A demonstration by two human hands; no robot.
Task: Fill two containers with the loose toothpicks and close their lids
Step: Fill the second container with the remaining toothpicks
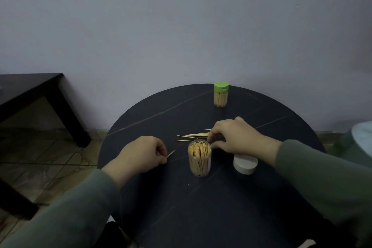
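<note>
head view, two containers (pixel 199 158), one white lid (pixel 245 164), left grip (pixel 144 154) pinching one toothpick (pixel 171 153), right grip (pixel 231 137) pinching loose toothpicks (pixel 193 137)

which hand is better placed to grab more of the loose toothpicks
Right. The right hand already has its fingertips at the loose toothpicks behind the open container. The left hand sits farther off, pinching one toothpick.
</note>
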